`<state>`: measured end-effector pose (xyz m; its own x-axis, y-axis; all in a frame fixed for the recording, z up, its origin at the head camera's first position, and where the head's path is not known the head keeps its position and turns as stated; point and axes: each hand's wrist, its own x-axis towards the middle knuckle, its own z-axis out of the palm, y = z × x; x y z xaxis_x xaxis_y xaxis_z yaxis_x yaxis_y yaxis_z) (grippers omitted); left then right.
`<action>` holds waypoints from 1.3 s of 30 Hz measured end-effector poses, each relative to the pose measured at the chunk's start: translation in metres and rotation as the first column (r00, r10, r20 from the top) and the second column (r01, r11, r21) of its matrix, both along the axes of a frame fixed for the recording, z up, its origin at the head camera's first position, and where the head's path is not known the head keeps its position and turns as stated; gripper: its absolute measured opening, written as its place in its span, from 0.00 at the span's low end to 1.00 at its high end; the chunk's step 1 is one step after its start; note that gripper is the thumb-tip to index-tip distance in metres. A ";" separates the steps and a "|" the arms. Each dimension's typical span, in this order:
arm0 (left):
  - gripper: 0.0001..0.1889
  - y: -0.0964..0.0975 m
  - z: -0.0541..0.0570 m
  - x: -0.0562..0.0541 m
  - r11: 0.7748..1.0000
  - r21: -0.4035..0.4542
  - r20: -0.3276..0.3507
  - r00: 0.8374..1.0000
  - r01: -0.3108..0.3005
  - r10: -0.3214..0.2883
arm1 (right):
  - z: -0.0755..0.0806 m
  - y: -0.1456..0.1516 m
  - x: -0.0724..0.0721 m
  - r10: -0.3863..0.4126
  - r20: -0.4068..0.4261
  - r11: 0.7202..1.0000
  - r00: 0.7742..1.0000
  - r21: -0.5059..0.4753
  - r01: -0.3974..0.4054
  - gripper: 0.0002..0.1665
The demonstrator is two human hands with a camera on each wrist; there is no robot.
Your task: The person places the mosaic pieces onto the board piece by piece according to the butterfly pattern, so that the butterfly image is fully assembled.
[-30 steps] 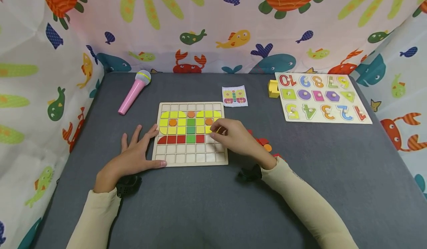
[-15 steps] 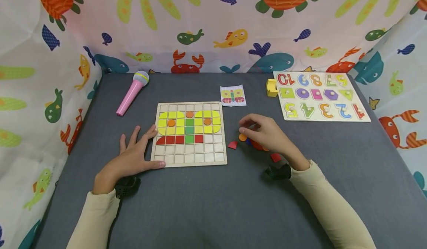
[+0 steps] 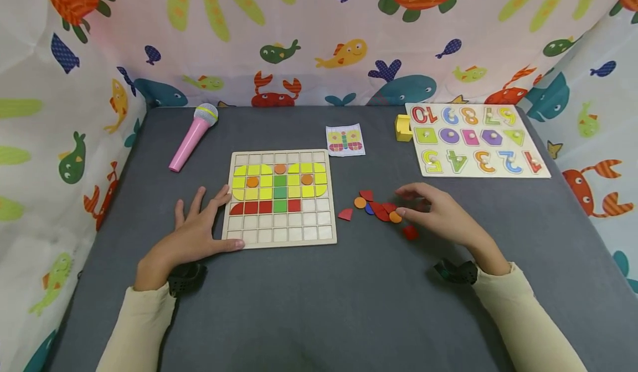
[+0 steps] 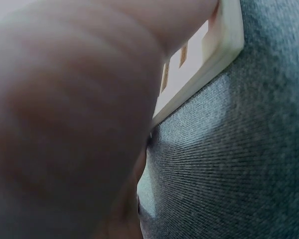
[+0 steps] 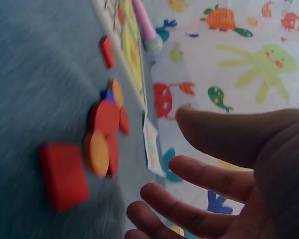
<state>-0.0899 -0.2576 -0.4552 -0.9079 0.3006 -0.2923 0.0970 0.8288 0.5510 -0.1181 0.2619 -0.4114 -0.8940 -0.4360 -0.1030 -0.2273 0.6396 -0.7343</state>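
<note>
A wooden grid board (image 3: 279, 237) lies on the table, with yellow, orange, green and red tiles forming a pattern in its upper rows. My left hand (image 3: 191, 239) rests at the board's left side, fingers spread along the edge and thumb on the near corner. In the left wrist view the hand (image 4: 70, 119) covers most of the frame. To the right of the board lies a loose cluster of red, orange and blue pieces (image 3: 381, 211). My right hand (image 3: 443, 217) hovers at that cluster's right side, fingers relaxed and apart, holding nothing. A red square tile (image 5: 65, 175) lies nearest it.
A picture card (image 3: 345, 140) with a butterfly pattern lies behind the board. A pink toy microphone (image 3: 193, 137) is at the back left. At the back right are a number puzzle board (image 3: 483, 167) and a yellow block (image 3: 402, 128). A printed curtain (image 3: 299, 23) surrounds the table.
My right hand has moved rightward from over the board, across the loose pieces, to their right side, uncovering them. My left hand stays on the board's edge. The view has shifted slightly.
</note>
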 end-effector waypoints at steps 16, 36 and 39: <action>0.65 -0.002 -0.001 -0.002 1.000 -0.003 0.025 1.000 -0.004 0.004 | -0.015 0.023 0.016 0.074 -0.052 0.995 0.996 0.068 -0.071 0.38; 0.65 -0.001 -0.001 -0.003 1.000 -0.017 0.022 1.000 0.003 -0.002 | -0.024 0.021 0.028 0.091 -0.111 0.986 0.990 0.146 -0.075 0.31; 0.65 -0.001 -0.001 -0.003 1.000 -0.016 0.026 1.000 0.002 -0.001 | -0.024 0.020 0.030 0.090 -0.121 0.987 0.989 0.140 -0.072 0.28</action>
